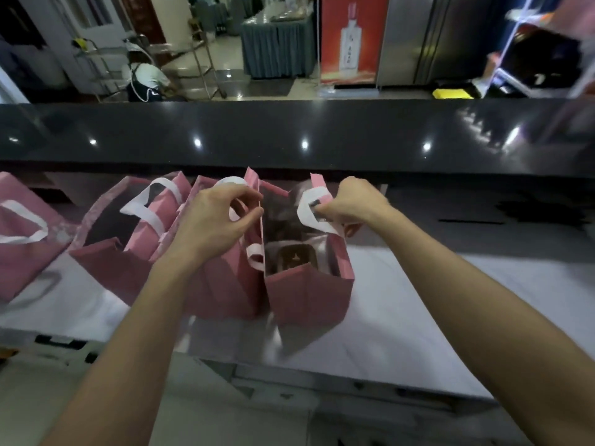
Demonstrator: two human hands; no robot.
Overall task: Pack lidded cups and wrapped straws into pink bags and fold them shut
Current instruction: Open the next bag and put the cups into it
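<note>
Standing upright on the pale counter [418,300], the open pink bag [309,294] is the one being worked, its mouth spread wide so that the dark lidded cup [294,257] sitting at its bottom shows. No wrapped straw can be made out inside. The left hand [214,220] pinches the bag's left top edge between curled fingers [248,191] and thumb, while the right hand [352,202] grips the right edge near the white handle [310,214]; holding both sides likely keeps the mouth square, either to check the contents or to bring the edges together for the fold. Touching its left side, a second pink bag [225,284] stands, with two more pink bags [109,252] leaning further left, apparently waiting in a row. Behind them runs a raised glossy black ledge [289,130].
</note>
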